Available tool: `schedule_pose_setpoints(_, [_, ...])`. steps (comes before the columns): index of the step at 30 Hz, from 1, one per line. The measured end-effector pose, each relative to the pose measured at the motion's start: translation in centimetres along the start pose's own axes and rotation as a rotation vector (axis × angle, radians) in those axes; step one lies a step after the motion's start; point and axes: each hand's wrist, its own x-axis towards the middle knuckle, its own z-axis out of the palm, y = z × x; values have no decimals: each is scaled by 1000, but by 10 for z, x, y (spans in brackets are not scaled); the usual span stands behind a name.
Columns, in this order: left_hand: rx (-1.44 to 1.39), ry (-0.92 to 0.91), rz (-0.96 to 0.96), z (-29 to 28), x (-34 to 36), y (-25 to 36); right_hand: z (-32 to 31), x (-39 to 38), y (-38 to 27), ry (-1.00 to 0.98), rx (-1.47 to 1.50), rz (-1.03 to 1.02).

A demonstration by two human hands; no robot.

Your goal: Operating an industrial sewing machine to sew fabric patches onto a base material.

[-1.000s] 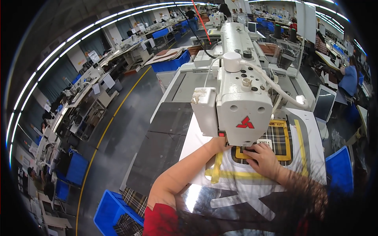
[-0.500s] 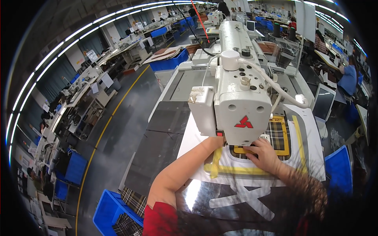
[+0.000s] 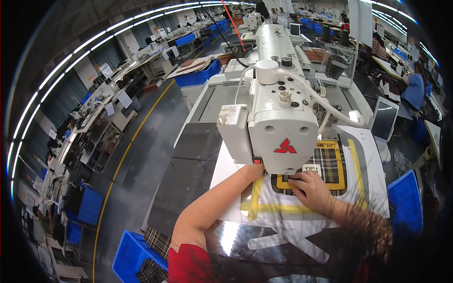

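Note:
A big white industrial sewing machine [image 3: 278,122] stands over a white work table [image 3: 373,155]. Under its head lies a plaid fabric piece [image 3: 331,162] inside a yellow-edged template frame [image 3: 351,162]. My right hand [image 3: 311,190] rests flat on the frame's near edge, fingers pressing beside a small white label [image 3: 312,169]. My left forearm [image 3: 212,207] reaches under the machine head; my left hand is hidden behind the machine.
A blue bin [image 3: 132,257] with plaid fabric sits at the lower left, another blue bin [image 3: 406,203] at the right. A tilted screen [image 3: 383,120] stands right of the machine. Other workstations and seated people fill the hall behind, across a grey aisle with a yellow line [image 3: 118,170].
My right hand has slid a little forward onto the frame edge near the label. My left arm stays under the machine head.

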Motion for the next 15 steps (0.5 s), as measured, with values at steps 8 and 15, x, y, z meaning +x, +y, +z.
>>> schedule_pose_setpoints(8, [-89, -79, -11, -8, 7, 5, -31, 35, 24, -186, 89, 85])
schedule_pose_setpoints(15, [-256, -167, -271, 11, -9, -26, -20, 55, 61, -167, -139, -90])
